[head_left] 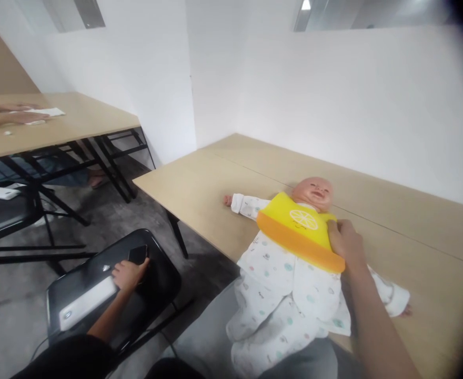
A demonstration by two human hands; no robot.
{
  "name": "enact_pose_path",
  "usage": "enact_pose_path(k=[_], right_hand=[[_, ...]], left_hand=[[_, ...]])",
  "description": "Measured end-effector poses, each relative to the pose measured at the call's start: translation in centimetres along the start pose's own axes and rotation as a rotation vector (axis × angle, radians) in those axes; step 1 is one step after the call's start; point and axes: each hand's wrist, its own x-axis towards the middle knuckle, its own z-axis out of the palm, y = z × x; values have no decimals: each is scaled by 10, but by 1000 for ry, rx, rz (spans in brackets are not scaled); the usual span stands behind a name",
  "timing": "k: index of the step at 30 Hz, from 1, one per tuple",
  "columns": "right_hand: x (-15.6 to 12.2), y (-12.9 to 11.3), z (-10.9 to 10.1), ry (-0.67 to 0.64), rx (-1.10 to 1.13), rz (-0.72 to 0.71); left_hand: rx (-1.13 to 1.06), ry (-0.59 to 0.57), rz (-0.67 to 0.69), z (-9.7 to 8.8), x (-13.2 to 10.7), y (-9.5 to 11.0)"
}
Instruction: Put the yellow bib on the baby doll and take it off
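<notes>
A baby doll in white patterned pyjamas lies on its back on the wooden table, wearing a yellow bib with an orange lip and a lemon print. My right hand grips the bib's right edge, fingers curled over it. My left hand reaches down to a black chair on the left and rests on a dark phone, fingers closed over it. A white power bank lies on the chair seat just beside that hand.
A second wooden table stands at the back left with another person's arms resting on it by a white paper. Black table frames and another black chair stand on the grey floor between the tables.
</notes>
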Motion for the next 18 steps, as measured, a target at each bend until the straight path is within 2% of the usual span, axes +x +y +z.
enact_pose_path(k=[6, 11, 15, 18], right_hand=[[1, 2, 0, -3, -23, -4], [5, 7, 3, 11, -18, -24], [7, 8, 3, 11, -40, -37], [5, 6, 2, 3, -50, -18]], left_hand=[[9, -84, -27, -9, 0, 8], [-8, -299, 11, -19, 28, -7], [-9, -453, 65, -21, 49, -20], [22, -425, 106, -16, 48, -22]])
